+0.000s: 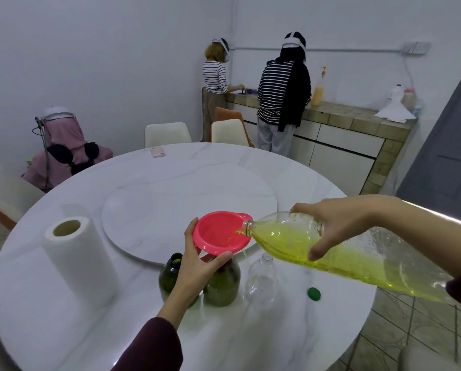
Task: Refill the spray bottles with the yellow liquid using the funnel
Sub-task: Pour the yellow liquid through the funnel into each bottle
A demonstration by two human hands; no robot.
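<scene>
- Your left hand [197, 266] pinches the pink funnel [221, 232] over a green bottle [222, 283].
- Your right hand [339, 226] grips the tilted yellow-liquid bottle [357, 257], its mouth at the funnel rim.
- A clear bottle [261, 279] stands at 3 o'clock of the green one.

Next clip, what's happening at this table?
A person is pouring yellow liquid from a large clear bottle, tipped in the right hand, into a pink funnel. The left hand steadies the funnel over a dark green bottle. A second green bottle and an empty clear one stand alongside; a green cap lies on the table.
</scene>
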